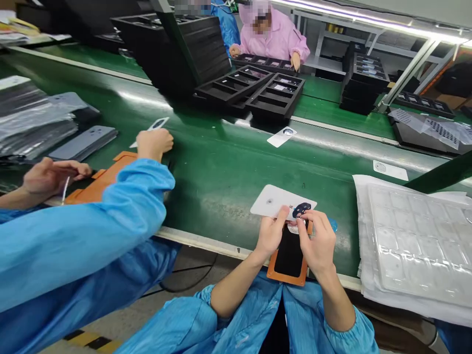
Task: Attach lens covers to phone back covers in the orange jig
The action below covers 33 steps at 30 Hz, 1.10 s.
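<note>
Your right hand (319,238) has thumb and fingers drawn together at the edge of the dark oval piece (301,208); an uneven pinch there could nudge it out of line, and bare fingertips could smudge it. Your left hand (272,233) grips the white panel (278,197) by its near edge, thumb laid across the face, so a lopsided squeeze could tilt it or leave a print. If your hold slackened, the panel could drop onto the orange frame (285,277) and get scratched.

You have the panel at the orange frame's far end, tilted; whether it touches anything beneath, you cannot tell. It looks thin, flat and white, with rounded corners, 1 small grey mark (270,201) on its face and the dark oval piece near 1 end.
</note>
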Each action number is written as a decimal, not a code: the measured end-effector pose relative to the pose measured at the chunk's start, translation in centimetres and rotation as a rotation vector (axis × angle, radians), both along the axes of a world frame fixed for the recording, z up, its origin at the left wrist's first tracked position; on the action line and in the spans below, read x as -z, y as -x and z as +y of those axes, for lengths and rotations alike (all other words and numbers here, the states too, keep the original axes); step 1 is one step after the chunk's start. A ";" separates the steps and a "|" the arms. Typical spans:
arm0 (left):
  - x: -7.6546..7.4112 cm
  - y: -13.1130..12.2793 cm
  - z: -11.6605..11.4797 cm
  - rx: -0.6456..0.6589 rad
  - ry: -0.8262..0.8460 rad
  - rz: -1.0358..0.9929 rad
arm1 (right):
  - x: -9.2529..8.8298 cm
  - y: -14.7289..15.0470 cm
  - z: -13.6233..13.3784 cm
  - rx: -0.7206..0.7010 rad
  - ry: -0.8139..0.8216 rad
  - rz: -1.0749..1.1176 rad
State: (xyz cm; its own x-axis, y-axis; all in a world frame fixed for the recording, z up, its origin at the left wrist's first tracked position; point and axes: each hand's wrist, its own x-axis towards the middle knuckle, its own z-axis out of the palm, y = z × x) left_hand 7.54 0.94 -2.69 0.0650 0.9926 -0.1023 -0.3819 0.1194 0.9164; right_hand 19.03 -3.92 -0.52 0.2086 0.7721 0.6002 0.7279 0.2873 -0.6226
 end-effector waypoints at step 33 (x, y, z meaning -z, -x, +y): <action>0.0 -0.6 -2.4 0.136 -0.476 0.357 | -0.2 0.4 1.5 0.125 0.030 0.134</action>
State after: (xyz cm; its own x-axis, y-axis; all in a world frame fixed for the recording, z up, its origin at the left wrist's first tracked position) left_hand 8.15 -1.48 -2.73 0.2378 0.9199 0.3117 -0.0512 -0.3086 0.9498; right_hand 18.66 -2.37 -0.35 0.3802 0.7523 0.5380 0.6667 0.1801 -0.7232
